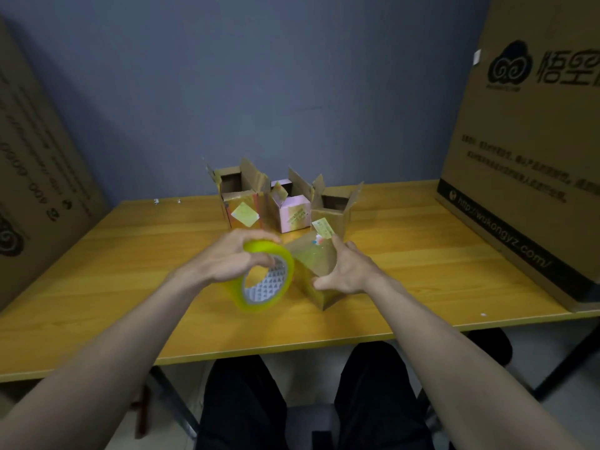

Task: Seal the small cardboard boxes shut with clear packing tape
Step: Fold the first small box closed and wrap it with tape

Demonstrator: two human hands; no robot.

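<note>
I see a wooden table (97, 274) against a grey-blue wall (259, 76); left hand (227, 258) grips the tape roll (264, 277), right hand (344, 271) clasps a box (311, 258).

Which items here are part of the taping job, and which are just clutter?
In the job:
- tape roll, left hand has a grip on it
- small box being taped, held by right hand
- three open small boxes at the back: brown, pink, brown

Lying about:
- large printed carton on the table's right
- leaning cardboard sheet on the left
</note>
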